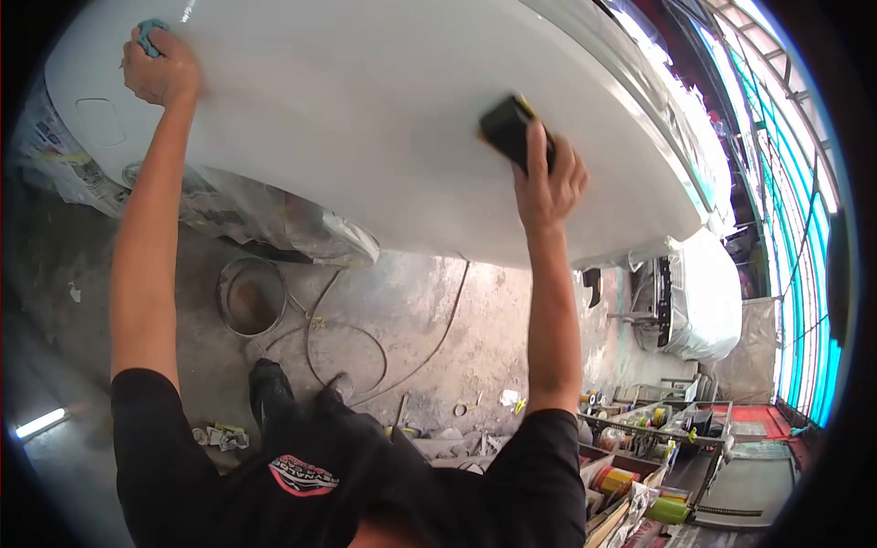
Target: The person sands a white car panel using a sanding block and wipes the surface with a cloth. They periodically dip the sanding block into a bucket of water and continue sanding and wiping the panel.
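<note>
Two hands were up on a large, smooth, white-painted car body panel (365, 110) that filled the upper part of the view. The left hand (163, 71), far out at the panel's left end, was curled shut around a small crumpled teal cloth (149, 31), with the knuckles close against the paint. The right hand (548, 178), well apart from it near the panel's middle, gripped a black rectangular sanding block with a yellow edge (505, 126). Its fingers wrapped over the block's back, and the block's face lay flat on the white surface. Both forearms were bare, with black short sleeves at the shoulders. A rounded flap outline (100, 121) showed in the panel below the left hand. Crumpled newspaper masking (59, 151) and grey plastic sheeting (301, 228) hung along the panel's lower edge. On the stained concrete floor (475, 310) sat a round metal pail (251, 294), with a thin looping hose (365, 342) beside it. Far right stood open shelves crowded with paint cans (630, 438), and beyond them a second vehicle under a white cover (708, 301).
</note>
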A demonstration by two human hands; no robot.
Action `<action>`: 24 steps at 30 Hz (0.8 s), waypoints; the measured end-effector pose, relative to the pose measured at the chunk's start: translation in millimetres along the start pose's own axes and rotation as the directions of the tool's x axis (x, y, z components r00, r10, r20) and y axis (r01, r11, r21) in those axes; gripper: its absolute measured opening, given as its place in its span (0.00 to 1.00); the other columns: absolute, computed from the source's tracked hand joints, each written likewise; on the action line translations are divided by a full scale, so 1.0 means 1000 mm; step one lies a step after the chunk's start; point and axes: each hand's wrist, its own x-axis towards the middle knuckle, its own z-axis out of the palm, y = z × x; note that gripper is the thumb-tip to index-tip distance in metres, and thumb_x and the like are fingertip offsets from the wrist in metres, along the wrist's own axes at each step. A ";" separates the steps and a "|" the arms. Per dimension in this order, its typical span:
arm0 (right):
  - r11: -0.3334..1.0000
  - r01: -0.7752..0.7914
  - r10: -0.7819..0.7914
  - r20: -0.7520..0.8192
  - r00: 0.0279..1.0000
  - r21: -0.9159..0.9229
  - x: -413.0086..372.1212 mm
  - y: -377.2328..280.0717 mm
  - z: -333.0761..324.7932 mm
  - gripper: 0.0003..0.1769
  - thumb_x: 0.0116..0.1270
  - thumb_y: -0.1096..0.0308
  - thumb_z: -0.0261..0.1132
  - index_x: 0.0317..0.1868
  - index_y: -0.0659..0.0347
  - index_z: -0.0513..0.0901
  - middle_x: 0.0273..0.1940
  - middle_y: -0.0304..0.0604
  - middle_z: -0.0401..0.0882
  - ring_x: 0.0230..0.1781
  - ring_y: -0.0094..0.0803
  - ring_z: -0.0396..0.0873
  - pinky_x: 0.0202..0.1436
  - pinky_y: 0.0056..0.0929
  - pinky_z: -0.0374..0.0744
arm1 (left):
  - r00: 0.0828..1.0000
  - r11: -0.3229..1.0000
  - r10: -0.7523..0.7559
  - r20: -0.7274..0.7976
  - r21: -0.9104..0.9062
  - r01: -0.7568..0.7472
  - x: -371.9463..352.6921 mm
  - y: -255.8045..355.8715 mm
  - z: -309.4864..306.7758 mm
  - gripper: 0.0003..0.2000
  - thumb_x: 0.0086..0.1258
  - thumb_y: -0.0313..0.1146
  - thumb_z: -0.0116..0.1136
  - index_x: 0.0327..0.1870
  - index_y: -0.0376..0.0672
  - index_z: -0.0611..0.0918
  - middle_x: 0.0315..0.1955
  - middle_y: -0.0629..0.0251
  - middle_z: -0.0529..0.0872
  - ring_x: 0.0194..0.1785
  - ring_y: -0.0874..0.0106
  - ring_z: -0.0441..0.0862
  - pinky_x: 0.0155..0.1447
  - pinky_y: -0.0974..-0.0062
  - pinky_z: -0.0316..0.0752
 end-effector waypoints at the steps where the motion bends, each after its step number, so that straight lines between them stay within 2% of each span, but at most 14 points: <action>1: 1.000 0.007 -0.008 -0.038 0.999 -0.026 -0.010 0.005 0.005 0.36 0.59 0.69 0.71 0.70 0.35 0.83 0.47 0.39 0.81 0.40 0.36 0.79 0.43 0.33 0.74 | 1.000 1.000 0.001 -0.005 -0.008 -0.001 0.002 0.004 0.000 0.23 0.75 0.46 0.53 0.59 0.38 0.86 0.56 0.54 0.86 0.59 0.48 0.83 0.64 0.48 0.76; 3: 0.993 0.111 -0.109 -0.052 0.993 0.030 0.023 -0.019 0.020 0.35 0.60 0.68 0.71 0.70 0.34 0.84 0.46 0.38 0.80 0.41 0.35 0.80 0.42 0.32 0.73 | 1.000 1.000 0.000 -0.002 -0.013 0.000 -0.002 0.007 -0.003 0.22 0.76 0.46 0.53 0.61 0.39 0.85 0.60 0.54 0.86 0.63 0.48 0.82 0.68 0.49 0.74; 4: 0.985 0.163 -0.159 -0.064 0.985 0.056 0.049 -0.039 0.025 0.35 0.60 0.68 0.70 0.70 0.34 0.84 0.46 0.37 0.80 0.42 0.35 0.80 0.42 0.32 0.73 | 0.999 1.000 0.012 -0.048 -0.025 -0.013 -0.002 0.003 -0.002 0.23 0.75 0.46 0.53 0.58 0.38 0.86 0.55 0.51 0.87 0.59 0.46 0.83 0.64 0.48 0.76; 5: 0.972 0.218 -0.224 0.063 0.973 0.092 0.085 -0.072 0.025 0.37 0.64 0.68 0.67 0.75 0.33 0.78 0.45 0.36 0.78 0.44 0.34 0.79 0.43 0.34 0.74 | 0.995 0.999 0.026 -0.098 -0.036 -0.030 0.000 0.000 0.003 0.23 0.74 0.47 0.53 0.56 0.37 0.86 0.51 0.48 0.89 0.55 0.44 0.84 0.61 0.48 0.78; 6: 0.937 0.306 -0.315 0.031 0.948 0.167 0.120 -0.100 0.040 0.37 0.68 0.69 0.63 0.77 0.35 0.74 0.45 0.36 0.77 0.46 0.33 0.79 0.43 0.36 0.76 | 0.990 0.998 0.043 -0.134 -0.046 -0.050 0.000 -0.002 0.006 0.24 0.72 0.48 0.53 0.53 0.36 0.87 0.46 0.45 0.90 0.51 0.43 0.86 0.57 0.47 0.80; 8: 0.925 0.259 -0.271 0.005 0.962 0.279 0.182 -0.165 0.058 0.33 0.67 0.69 0.63 0.74 0.38 0.74 0.46 0.38 0.78 0.47 0.35 0.79 0.44 0.40 0.77 | 1.000 1.000 0.018 -0.015 -0.004 -0.018 0.000 -0.002 -0.002 0.24 0.75 0.48 0.52 0.57 0.37 0.86 0.51 0.47 0.89 0.57 0.45 0.84 0.62 0.48 0.78; 9: 0.918 0.262 -0.271 -0.010 0.962 0.298 0.181 -0.167 0.059 0.33 0.67 0.68 0.63 0.74 0.38 0.74 0.46 0.38 0.78 0.47 0.35 0.79 0.44 0.40 0.77 | 0.999 1.000 0.002 0.037 0.015 -0.002 0.002 -0.004 -0.004 0.23 0.77 0.48 0.51 0.58 0.38 0.86 0.53 0.48 0.89 0.59 0.46 0.84 0.65 0.49 0.76; 10: 0.917 0.256 -0.261 -0.024 0.965 0.305 0.180 -0.165 0.061 0.34 0.67 0.68 0.63 0.74 0.39 0.74 0.46 0.38 0.78 0.47 0.35 0.79 0.44 0.40 0.77 | 0.998 0.998 0.055 -0.029 0.033 -0.054 -0.003 -0.008 0.003 0.22 0.84 0.41 0.51 0.67 0.33 0.80 0.70 0.42 0.79 0.74 0.45 0.72 0.78 0.52 0.65; 11: 0.919 0.247 -0.251 -0.030 0.968 0.307 0.177 -0.160 0.061 0.34 0.67 0.68 0.63 0.74 0.39 0.73 0.45 0.38 0.77 0.47 0.35 0.79 0.44 0.40 0.77 | 1.000 0.999 0.015 -0.017 0.045 -0.015 -0.002 -0.004 0.001 0.24 0.84 0.44 0.50 0.68 0.32 0.80 0.70 0.42 0.78 0.75 0.45 0.71 0.79 0.53 0.64; 15: 0.937 0.338 -0.346 0.098 0.933 0.090 0.085 -0.035 0.012 0.32 0.63 0.67 0.69 0.69 0.35 0.84 0.43 0.39 0.82 0.37 0.37 0.80 0.44 0.33 0.76 | 0.994 0.993 -0.107 -0.010 0.044 0.107 -0.005 0.008 0.000 0.27 0.86 0.49 0.47 0.70 0.32 0.78 0.71 0.41 0.77 0.77 0.46 0.69 0.81 0.55 0.61; 16: 0.936 0.348 -0.348 -0.019 0.937 0.057 0.061 -0.005 0.009 0.32 0.58 0.67 0.73 0.66 0.34 0.87 0.42 0.39 0.83 0.38 0.36 0.81 0.45 0.32 0.77 | 0.993 0.993 -0.114 -0.017 0.038 0.115 -0.006 0.008 0.002 0.27 0.86 0.49 0.47 0.71 0.32 0.78 0.71 0.42 0.77 0.77 0.46 0.69 0.82 0.55 0.61; 18: 0.924 0.379 -0.381 0.059 0.923 0.045 0.062 0.010 0.003 0.34 0.56 0.66 0.75 0.66 0.31 0.87 0.43 0.38 0.83 0.40 0.36 0.82 0.45 0.32 0.77 | 0.990 0.989 -0.138 -0.027 0.041 0.139 -0.006 0.012 0.002 0.28 0.86 0.49 0.47 0.72 0.33 0.77 0.72 0.42 0.76 0.77 0.47 0.69 0.82 0.55 0.60; 22: 0.866 0.466 -0.494 0.178 0.851 0.179 0.153 -0.048 0.021 0.43 0.52 0.61 0.78 0.71 0.24 0.80 0.40 0.30 0.77 0.40 0.30 0.77 0.40 0.33 0.73 | 0.987 0.985 -0.161 0.001 0.063 0.161 -0.008 0.017 -0.004 0.27 0.86 0.48 0.48 0.73 0.33 0.76 0.73 0.43 0.75 0.78 0.48 0.68 0.83 0.56 0.59; 24: 0.835 0.477 -0.507 0.046 0.861 0.273 0.191 -0.075 0.045 0.45 0.56 0.63 0.76 0.76 0.24 0.74 0.37 0.30 0.73 0.38 0.29 0.75 0.38 0.34 0.71 | 0.981 0.982 -0.182 -0.068 0.037 0.184 -0.011 0.011 0.008 0.27 0.86 0.48 0.49 0.72 0.32 0.77 0.72 0.43 0.76 0.77 0.48 0.69 0.82 0.56 0.60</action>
